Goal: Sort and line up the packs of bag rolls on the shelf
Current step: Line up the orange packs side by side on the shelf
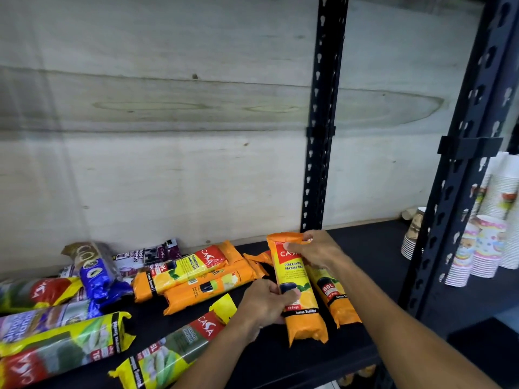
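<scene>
Between the two hands stands an orange pack point(297, 287) of garbage bag rolls, lengthwise away from the person, its near end resting on the black shelf point(373, 248). The left hand point(266, 303) is closed around its lower middle, thumb across the front, and the right hand point(314, 248) pinches its far top end with the fingers. Just to the right of the hands a second orange pack point(335, 296) lies almost parallel and touches it or nearly so; I cannot tell which. To the left of the left hand two more orange packs point(193, 273) lie crosswise, one on the other, and nearer the person are yellow-green packs point(168, 352), then blue and purple ones point(98, 276) further left, all in disorder. The wrappers are thin glossy plastic film, smooth, with crimped flat ends, around soft cylinder-shaped rolls. I think such film is slippery, so the pack may slide out of the left hand if the grip loosens, and a round roll may turn over on the smooth shelf and leave the line. If it is set down carelessly, it could push the neighbour pack toward the front edge of the shelf. Far right of the hands stand stacks of paper cups point(488, 248); they seem well apart, so a sleeve should not reach them.
</scene>
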